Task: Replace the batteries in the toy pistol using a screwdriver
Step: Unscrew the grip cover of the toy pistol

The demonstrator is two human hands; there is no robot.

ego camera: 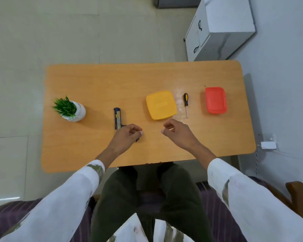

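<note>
– Left grip (pixel 128 134) is curled down over the handle of the toy pistol (pixel 117 117). I cannot tell whether it is grasping the handle or only resting on it.
– And the other?
– Right grip (pixel 176 131) hangs just above the desk (pixel 112 81), fingers loosely bent, nothing in them, near the front edge of the yellow box (pixel 161 104).
– How much of the pistol shows?
– Its dark barrel with a gold stripe, pointing away from the person, and a dark tip poking out under the left fingers. The handle between them is covered.
– The tool?
– Screwdriver (pixel 186 103), with a black-and-yellow handle, lies flat between the yellow box and a red box (pixel 215 100), touching neither. Both lids are on, so what is inside is hidden.
– Anything else up there?
– One small potted plant (pixel 69 109) in a white pot, far left, well apart from the pistol. The top is orange-brown wood grain with rounded corners.
– The room?
– Pale tiled floor (pixel 77 32), and a white cabinet (pixel 217 28) with dark handles beyond the far right corner, partly out of sight. A small white object (pixel 268 145) with a cord lies on the floor to the right. I can't make out what it is.
</note>
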